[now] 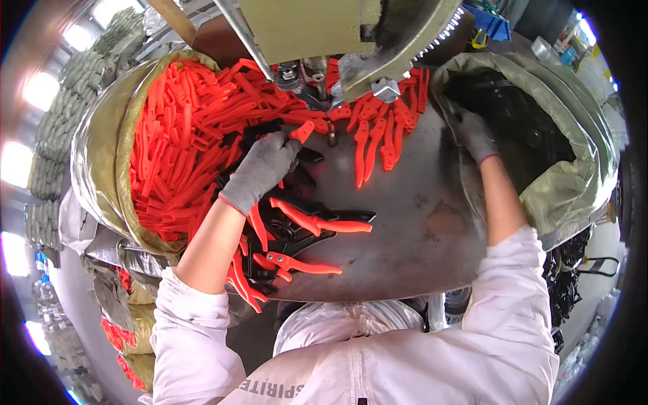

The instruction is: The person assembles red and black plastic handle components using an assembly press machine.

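Note:
My left hand (266, 165), in a grey knit glove, is closed on a red plastic handle (302, 131) just left of the machine's tool tip (331, 131). Under and beside that hand lie black parts and joined red-and-black pieces, among them a plier-like piece with red grips (320, 223). My right hand (476, 135), gloved too, is at the inner edge of a woven sack (574, 202) of black parts (516, 115). Its fingers are dim against the dark opening, and their grip is unclear.
Another open sack (101, 155), on the left, spills red handles (175, 148) onto the metal table (405, 236). More red handles (378, 138) lie behind the tool tip. The machine's head (307, 27) hangs over the table's far side. Black pieces (570, 283) sit low at the right.

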Motion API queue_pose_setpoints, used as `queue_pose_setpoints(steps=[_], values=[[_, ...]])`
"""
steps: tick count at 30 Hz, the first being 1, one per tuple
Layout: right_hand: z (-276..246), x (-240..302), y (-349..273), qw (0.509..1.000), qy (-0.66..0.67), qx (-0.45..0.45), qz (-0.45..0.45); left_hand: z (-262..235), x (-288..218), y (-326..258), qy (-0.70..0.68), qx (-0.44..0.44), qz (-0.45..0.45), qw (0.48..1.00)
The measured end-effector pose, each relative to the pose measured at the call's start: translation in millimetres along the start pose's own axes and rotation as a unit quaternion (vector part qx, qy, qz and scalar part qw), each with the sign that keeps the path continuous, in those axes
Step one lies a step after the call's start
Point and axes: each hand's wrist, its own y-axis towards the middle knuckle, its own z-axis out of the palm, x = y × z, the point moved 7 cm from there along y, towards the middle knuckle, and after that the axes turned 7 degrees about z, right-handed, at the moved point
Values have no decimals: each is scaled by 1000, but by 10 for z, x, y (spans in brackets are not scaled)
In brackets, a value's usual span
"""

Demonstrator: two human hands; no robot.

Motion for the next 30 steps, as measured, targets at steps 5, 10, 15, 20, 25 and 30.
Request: queue_pose_setpoints(steps=[5, 10, 15, 20, 25, 30], values=[[29, 21, -244, 847, 518, 53, 110, 162, -139, 13, -224, 40, 3, 974], [33, 1277, -1026, 773, 598, 210, 32, 273, -324, 121, -230, 76, 78, 967], [164, 1814, -1248, 764, 575, 286, 67, 275, -305, 90, -265, 71, 36, 961], [42, 1917, -1305, 788, 550, 273, 41, 270, -258, 135, -279, 41, 12, 959], [31, 1965, -1323, 784, 556, 273, 41, 211, -273, 213, -129, 23, 110, 985], [143, 1938, -1236, 799, 545, 254, 7, 283, -272, 212, -206, 53, 81, 974]])
